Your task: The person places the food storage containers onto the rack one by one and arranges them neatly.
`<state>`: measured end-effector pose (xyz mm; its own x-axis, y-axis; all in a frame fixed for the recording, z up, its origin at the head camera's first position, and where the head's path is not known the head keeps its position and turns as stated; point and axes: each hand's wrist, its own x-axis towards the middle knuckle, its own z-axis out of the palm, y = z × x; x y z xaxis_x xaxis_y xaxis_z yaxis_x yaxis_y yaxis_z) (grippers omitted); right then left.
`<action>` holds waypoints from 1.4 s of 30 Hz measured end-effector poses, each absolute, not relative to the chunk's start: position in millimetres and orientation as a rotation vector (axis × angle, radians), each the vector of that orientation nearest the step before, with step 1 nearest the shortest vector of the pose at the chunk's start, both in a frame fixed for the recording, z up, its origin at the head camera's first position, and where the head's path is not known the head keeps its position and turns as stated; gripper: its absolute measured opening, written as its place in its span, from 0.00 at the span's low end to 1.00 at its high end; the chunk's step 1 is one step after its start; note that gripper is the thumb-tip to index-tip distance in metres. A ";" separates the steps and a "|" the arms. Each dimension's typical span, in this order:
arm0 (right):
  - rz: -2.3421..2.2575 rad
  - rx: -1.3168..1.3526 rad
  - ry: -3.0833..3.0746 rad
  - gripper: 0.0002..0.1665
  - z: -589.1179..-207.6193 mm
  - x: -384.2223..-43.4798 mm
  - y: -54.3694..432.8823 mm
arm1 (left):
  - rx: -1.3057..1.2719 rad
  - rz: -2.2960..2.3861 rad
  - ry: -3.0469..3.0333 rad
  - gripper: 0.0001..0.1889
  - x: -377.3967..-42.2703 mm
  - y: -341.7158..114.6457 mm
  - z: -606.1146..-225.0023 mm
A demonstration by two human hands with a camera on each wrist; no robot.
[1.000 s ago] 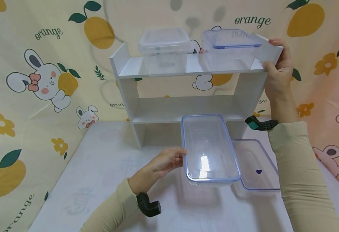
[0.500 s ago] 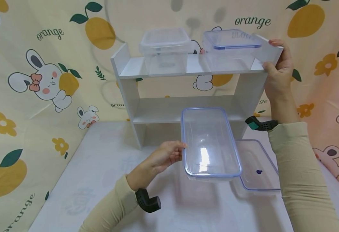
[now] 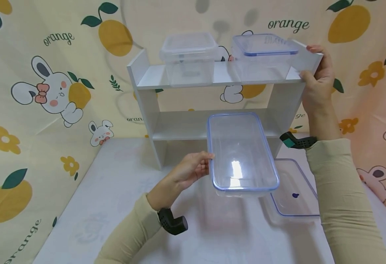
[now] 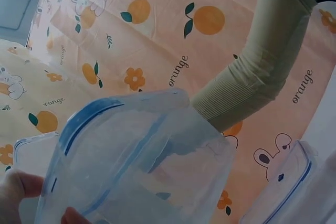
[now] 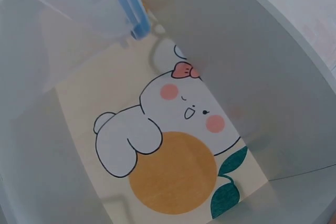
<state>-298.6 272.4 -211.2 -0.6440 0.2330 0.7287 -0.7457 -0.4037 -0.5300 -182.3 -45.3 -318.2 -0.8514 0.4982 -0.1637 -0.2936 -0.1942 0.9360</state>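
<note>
- The left hand, at the centre of the head view, is pinching the left rim of the held container, its thumb lying along the blue edge.
- That container is sitting just right of centre in the frame, its lid facing the camera, overlapping the shelf's middle level in the picture; it is appearing to hang above the table.
- The right hand, at the upper right, is gripping the right side panel of the shelf, thumb in front.
- Clear and apparently holding nothing, the held container is probably going to handle as light and fairly stiff, with smooth, slightly slippery walls; the plastic is likely tolerating a firm pinch but may be cracking if dropped.
- Its rim is offering the surest hold; with one side pinched, the far right end is likely sagging, so the middle of a long edge or underneath is looking best.
- Counting: four containers are showing, one in hand, one resting on the table at the lower right (table container), and two standing on the top board (upper-left container, upper-right container); one shelf, two hands.
</note>
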 end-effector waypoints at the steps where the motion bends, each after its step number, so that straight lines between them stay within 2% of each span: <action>1: 2.086 0.753 -1.178 0.26 -211.2 -298.8 272.3 | 0.229 2.086 1.566 0.23 -183.0 -44.2 -317.6; 5: 2.040 0.771 -1.192 0.26 -212.2 -300.2 272.8 | 0.202 2.110 1.546 0.21 -184.9 -39.9 -314.7; 14: 2.066 0.751 -1.186 0.27 -210.9 -299.4 272.0 | 0.181 2.186 1.522 0.09 -192.9 -34.0 -310.5; 42: 2.020 0.765 -1.192 0.27 -213.4 -301.2 271.5 | 0.011 2.312 1.385 0.04 -217.6 -21.5 -308.7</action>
<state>-301.2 271.5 -213.4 -0.6099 0.2443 0.7539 -0.7780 -0.3657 -0.5109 -217.6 -21.5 -308.7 -0.9018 0.3749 -0.2152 -0.3666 -0.3995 0.8403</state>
